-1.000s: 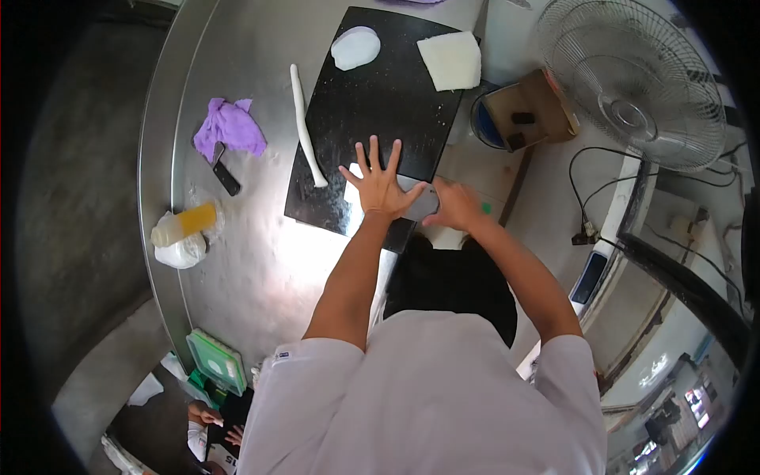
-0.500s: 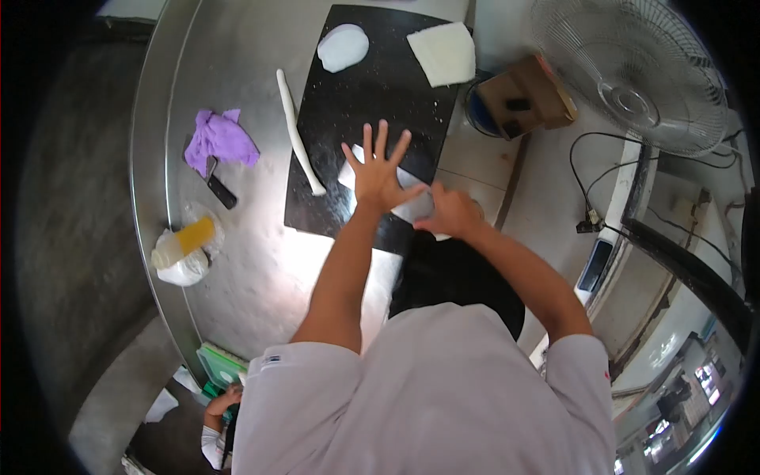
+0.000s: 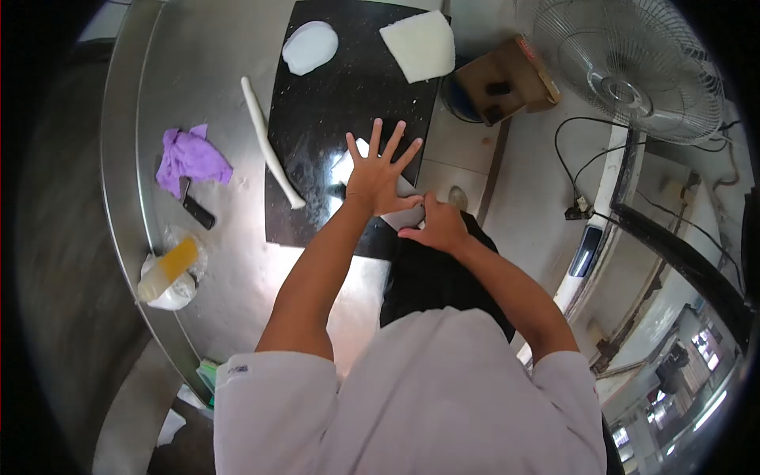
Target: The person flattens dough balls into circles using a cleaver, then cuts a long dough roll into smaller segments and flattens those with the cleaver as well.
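My left hand (image 3: 375, 180) lies flat with fingers spread over a broad, flat metal blade (image 3: 405, 212), which looks like a cleaver. Closed around the blade's right end is my right hand (image 3: 445, 226); any handle is hidden inside it. Both hands are near the front right edge of a black board (image 3: 332, 95). Left of them, a long thin rope of dough (image 3: 265, 142) crosses the board's left edge. Toward the far end of the board lie a rounded white piece (image 3: 310, 47) and a pale, flat four-sided slab (image 3: 423, 46).
On the steel table (image 3: 229, 293) at left are a purple cloth (image 3: 194, 158), a black-handled knife (image 3: 198, 214) and a bottle of yellow liquid (image 3: 170, 269) on plastic wrap. At right stand a cardboard box (image 3: 507, 83), a large fan (image 3: 625, 87), cables and a phone (image 3: 586, 252).
The view has shifted, so the board and table items sit further left. My right hand has drawn slightly closer to my left. The other person's arm at lower left is out of sight now.
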Demonstrator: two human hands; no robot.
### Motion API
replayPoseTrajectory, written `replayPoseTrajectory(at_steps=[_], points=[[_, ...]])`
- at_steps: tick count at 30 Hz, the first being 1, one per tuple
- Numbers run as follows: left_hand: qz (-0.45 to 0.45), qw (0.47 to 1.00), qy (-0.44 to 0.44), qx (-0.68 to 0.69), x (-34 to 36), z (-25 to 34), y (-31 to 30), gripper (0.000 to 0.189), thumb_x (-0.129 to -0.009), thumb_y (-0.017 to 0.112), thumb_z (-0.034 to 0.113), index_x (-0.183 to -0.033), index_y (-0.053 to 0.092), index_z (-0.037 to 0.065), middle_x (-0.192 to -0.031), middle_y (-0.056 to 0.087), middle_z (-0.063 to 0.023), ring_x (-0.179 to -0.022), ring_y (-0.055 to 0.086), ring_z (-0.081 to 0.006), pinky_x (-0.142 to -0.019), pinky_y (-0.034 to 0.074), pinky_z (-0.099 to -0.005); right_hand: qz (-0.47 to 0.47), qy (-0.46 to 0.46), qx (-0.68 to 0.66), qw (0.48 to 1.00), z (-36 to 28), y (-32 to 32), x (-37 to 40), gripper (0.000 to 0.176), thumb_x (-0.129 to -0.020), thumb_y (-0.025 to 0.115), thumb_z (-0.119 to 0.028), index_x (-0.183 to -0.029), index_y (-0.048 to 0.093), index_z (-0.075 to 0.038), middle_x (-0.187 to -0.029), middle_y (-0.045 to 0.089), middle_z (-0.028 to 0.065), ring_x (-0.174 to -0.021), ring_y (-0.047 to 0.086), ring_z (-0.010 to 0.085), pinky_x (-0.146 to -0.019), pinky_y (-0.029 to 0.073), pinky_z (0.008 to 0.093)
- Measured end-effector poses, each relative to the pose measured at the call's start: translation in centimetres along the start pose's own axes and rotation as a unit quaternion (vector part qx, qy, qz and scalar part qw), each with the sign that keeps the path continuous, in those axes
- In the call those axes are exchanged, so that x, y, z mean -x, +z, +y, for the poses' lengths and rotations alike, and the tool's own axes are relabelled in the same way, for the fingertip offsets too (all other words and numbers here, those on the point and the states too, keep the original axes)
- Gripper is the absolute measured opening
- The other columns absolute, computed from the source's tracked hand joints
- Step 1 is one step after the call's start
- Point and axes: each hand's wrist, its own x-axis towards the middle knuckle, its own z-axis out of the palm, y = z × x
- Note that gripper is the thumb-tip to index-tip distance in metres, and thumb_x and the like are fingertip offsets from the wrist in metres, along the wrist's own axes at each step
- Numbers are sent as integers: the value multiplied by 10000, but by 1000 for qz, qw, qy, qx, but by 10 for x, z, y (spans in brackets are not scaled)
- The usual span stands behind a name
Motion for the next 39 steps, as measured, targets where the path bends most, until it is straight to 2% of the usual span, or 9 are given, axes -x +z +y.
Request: replayPoseTrajectory(at_steps=[4, 9, 15, 22, 29, 30, 33, 35, 39], points=[[86, 996, -18, 0, -21, -8, -2, 1097, -669, 695, 770, -1606, 331, 330, -1706, 185, -102, -1537, 204, -413, -1055, 119, -859, -103, 53, -6, 993, 7, -35, -35, 832, -672, 850, -637, -1156, 585, -14, -977, 702, 288, -965, 692, 470, -848, 553, 519], [97, 993, -41, -45, -31, -28, -15, 1113, -676, 697, 777, -1614, 311, 318, -1710, 167, -116, -1553, 140, -442, -1087, 91, -840, -60, 29, -37, 997, -2, -21, -43, 820, -664, 875, -590, -1174, 587, -16, -986, 709, 266, -947, 697, 460, -834, 555, 509], [49, 991, 117, 33, -6, 13, 19, 1088, -683, 675, 798, -1608, 308, 359, -1708, 179, -108, -1547, 121, -480, -1040, 90, -879, -50, 90, -43, 994, -1, -10, 14, 866, -685, 853, -612, -1192, 542, 18, -981, 719, 264, -902, 712, 462, -816, 566, 522], [128, 990, -55, -24, -41, -7, 1, 1123, -690, 674, 800, -1624, 273, 323, -1702, 194, -109, -1539, 152, -471, -1090, 88, -839, -94, -34, 54, 994, 28, -57, -68, 834, -693, 862, -579, -1179, 539, 17, -956, 711, 240, -913, 707, 446, -810, 566, 513], [26, 997, 66, 22, -7, 18, 12, 1084, -691, 671, 796, -1601, 344, 305, -1696, 202, -132, -1534, 123, -510, -1033, 68, -883, -34, 22, 34, 999, 23, -5, 13, 855, -665, 866, -610, -1182, 542, -11, -1065, 676, 306, -1045, 663, 481, -882, 531, 556], [42, 998, 40, 12, -11, 21, 10, 1078, -691, 675, 792, -1596, 353, 303, -1685, 232, -125, -1524, 151, -510, -1023, 77, -887, -138, 89, 26, 986, 15, -32, -1, 864, -684, 849, -622, -1200, 515, -14, -1031, 680, 306, -1044, 666, 480, -876, 531, 551], [82, 996, -10, -21, -32, 11, 6, 1075, -687, 685, 790, -1583, 378, 281, -1650, 297, -142, -1504, 193, -511, -1029, 89, -877, -121, -62, 4, 991, 55, -53, -68, 842, -707, 846, -593, -1204, 501, -8, -982, 692, 286, -1015, 678, 464, -855, 543, 516], [177, 974, -138, -16, -29, 3, 10, 1088, -683, 685, 799, -1579, 384, 261, -1646, 291, -174, -1500, 190, -519, -1056, 82, -857, -112, -141, 4, 984, 48, -62, -75, 839, -708, 846, -591, -1196, 502, -2, -968, 695, 278, -1006, 682, 455, -845, 547, 502], [107, 991, -85, -11, -3, 8, 17, 1100, -698, 661, 818, -1600, 358, 265, -1678, 215, -198, -1513, 126, -555, -1068, 62, -850, -211, -65, 23, 975, 28, -52, -45, 839, -699, 828, -637, -1150, 508, -6, -977, 669, 312, -971, 655, 512, -863, 522, 543]])
